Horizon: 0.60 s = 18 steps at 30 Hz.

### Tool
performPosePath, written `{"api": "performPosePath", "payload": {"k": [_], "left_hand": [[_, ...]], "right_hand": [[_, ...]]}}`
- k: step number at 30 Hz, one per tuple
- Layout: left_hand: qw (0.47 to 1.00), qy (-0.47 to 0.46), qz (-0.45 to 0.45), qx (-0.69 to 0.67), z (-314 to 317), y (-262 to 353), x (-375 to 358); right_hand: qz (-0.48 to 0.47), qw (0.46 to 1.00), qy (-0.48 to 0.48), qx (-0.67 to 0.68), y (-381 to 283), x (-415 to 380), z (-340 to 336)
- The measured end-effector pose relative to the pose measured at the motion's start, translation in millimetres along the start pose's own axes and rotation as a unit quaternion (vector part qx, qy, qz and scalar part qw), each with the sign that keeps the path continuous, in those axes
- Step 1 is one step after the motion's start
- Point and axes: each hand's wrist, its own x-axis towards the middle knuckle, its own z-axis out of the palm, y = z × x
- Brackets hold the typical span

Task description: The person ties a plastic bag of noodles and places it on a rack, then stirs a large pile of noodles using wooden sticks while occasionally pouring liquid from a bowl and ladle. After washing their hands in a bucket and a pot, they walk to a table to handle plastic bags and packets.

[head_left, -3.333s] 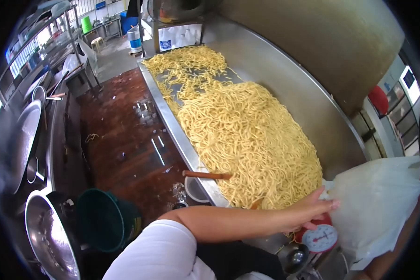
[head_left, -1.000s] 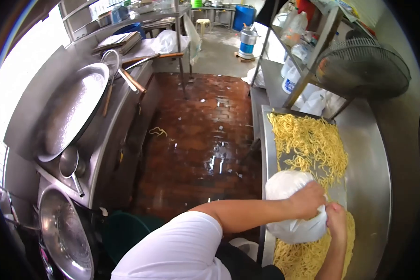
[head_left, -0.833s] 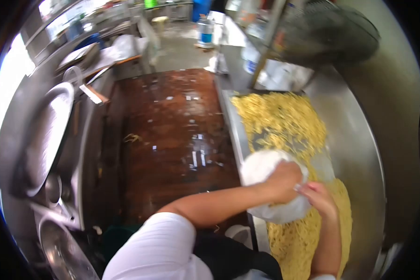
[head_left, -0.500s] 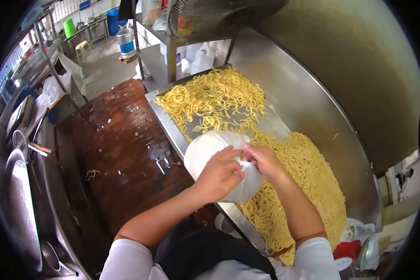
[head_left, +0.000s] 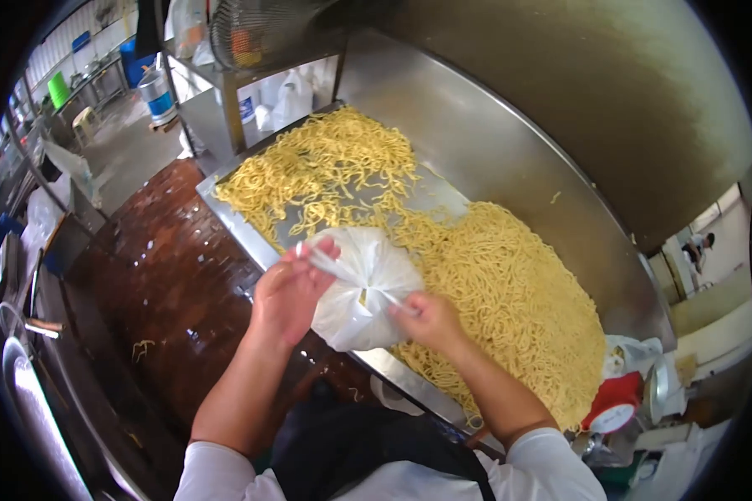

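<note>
A white plastic bag [head_left: 353, 321], rounded and full, rests at the near edge of the steel tray, with its top gathered at the centre. My left hand [head_left: 292, 292] is at its left side, fingers closed on a stretched strip of the bag's top. On the right, my right hand [head_left: 433, 322] pinches another twisted end of the bag, pulled out from the gathered middle. Yellow noodles [head_left: 510, 292] lie in a large heap beyond and to the right of the bag. What fills the bag cannot be made out clearly.
The steel tray [head_left: 443, 196] has a high back wall. A fan [head_left: 255, 33] stands at its far end. A red scale [head_left: 614, 403] sits at the right end beside plastic bags. The red-brown floor [head_left: 167, 267] at left looks wet. Another person [head_left: 695, 250] shows far right.
My hands were close together at the bag's top; now they have drawn apart, each pulling an end of it. The whole view has shifted, with the tray appearing further left.
</note>
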Motion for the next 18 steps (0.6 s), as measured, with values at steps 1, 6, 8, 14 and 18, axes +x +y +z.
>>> {"api": "performPosePath", "payload": {"k": [1, 6, 8, 14, 18], "left_hand": [[0.998, -0.012, 0.038, 0.056, 4, -13, 20], [0.898, -0.114, 0.039, 0.423, 0, -72, 80], [0.836, -0.168, 0.051, 0.519, -4, -79, 85], [0.776, -0.134, 0.076, 0.612, -11, -79, 87], [0.672, -0.042, 0.085, 0.734, 34, -63, 49]], "right_hand": [[0.006, 1.000, 0.008, -0.006, -15, -8, -5], [-0.283, 0.953, 0.102, -0.025, -55, 6, -31], [-0.297, 0.939, 0.168, -0.053, -48, 32, -40], [-0.058, 0.959, 0.184, 0.207, -13, 48, 17], [0.050, 0.962, 0.108, 0.247, -5, 61, 24]]}}
